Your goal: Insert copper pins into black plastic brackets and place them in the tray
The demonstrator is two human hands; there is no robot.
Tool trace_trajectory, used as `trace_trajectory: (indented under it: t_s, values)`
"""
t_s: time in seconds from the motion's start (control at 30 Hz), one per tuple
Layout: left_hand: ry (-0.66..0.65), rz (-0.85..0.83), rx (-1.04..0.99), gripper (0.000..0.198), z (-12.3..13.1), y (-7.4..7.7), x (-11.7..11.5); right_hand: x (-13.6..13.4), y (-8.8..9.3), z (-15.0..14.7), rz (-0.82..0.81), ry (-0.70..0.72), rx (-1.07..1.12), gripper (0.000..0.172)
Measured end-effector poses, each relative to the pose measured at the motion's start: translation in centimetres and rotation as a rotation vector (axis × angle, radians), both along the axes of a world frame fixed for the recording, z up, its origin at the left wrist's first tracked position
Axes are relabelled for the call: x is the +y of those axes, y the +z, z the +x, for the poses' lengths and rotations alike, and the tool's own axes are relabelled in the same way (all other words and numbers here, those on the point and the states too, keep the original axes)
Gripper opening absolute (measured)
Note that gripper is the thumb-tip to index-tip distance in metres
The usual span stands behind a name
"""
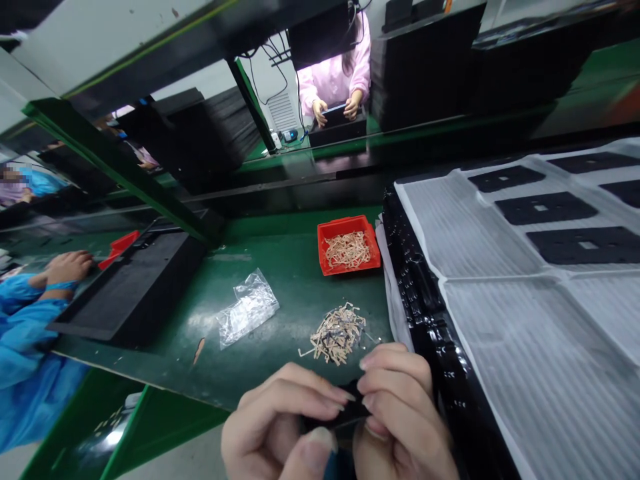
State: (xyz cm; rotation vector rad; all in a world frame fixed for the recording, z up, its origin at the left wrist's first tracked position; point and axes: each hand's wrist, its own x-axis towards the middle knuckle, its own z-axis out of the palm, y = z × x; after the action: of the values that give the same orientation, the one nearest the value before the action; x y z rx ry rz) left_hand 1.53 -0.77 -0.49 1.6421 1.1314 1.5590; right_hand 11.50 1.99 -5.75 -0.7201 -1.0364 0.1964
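Both of my hands are at the near edge of the green workbench [295, 293]. Between them is a dark, flat piece [349, 408], mostly covered by my fingers, so its full shape is hidden. My left hand [280, 420] grips it from the left with curled fingers and thumb. From the other side, my right hand [407, 413] pinches it with bent fingertips. Just beyond my fingers lies a loose pile of small, thin, bent strips [337, 335], tan with some dark parts. Farther back, a red bin [353, 269] holds many similar tan strips.
A crumpled clear plastic bag [250, 308] lies left of the pile. On the right, black trays [425, 300] carry a white ribbed liner [480, 320] with several black plates [545, 207]. A black tray [135, 287] and a co-worker's blue sleeve [30, 340] are leftward. Another person works opposite.
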Motion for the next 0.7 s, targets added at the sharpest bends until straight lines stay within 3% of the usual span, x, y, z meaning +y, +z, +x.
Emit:
trace_trajectory:
  t_s: [0.13,0.3,0.4,0.57,0.7]
  values:
    - [-0.008,-0.053,-0.069,0.013,-0.3,-0.6,-0.2,0.3,0.4,-0.2,-0.064,0.054,0.099,0.024]
    - [0.13,-0.092,-0.177,0.019,-1.6,-1.4,-0.3,1.4,0.5,0.4,-0.147,0.334,-0.084,0.009]
    - [0.14,-0.051,-0.117,0.017,-1.8,-1.3,-0.3,1.4,0.4,0.5,-0.14,0.4,-0.079,0.018]
    - [-0.027,0.031,0.093,0.017,-1.3,-0.8,-0.3,0.7,0.6,-0.3,-0.103,0.282,0.12,0.028]
    - [-0.039,0.067,0.161,0.014,-1.1,-0.6,-0.2,0.6,0.7,-0.5,-0.061,0.195,0.145,0.031]
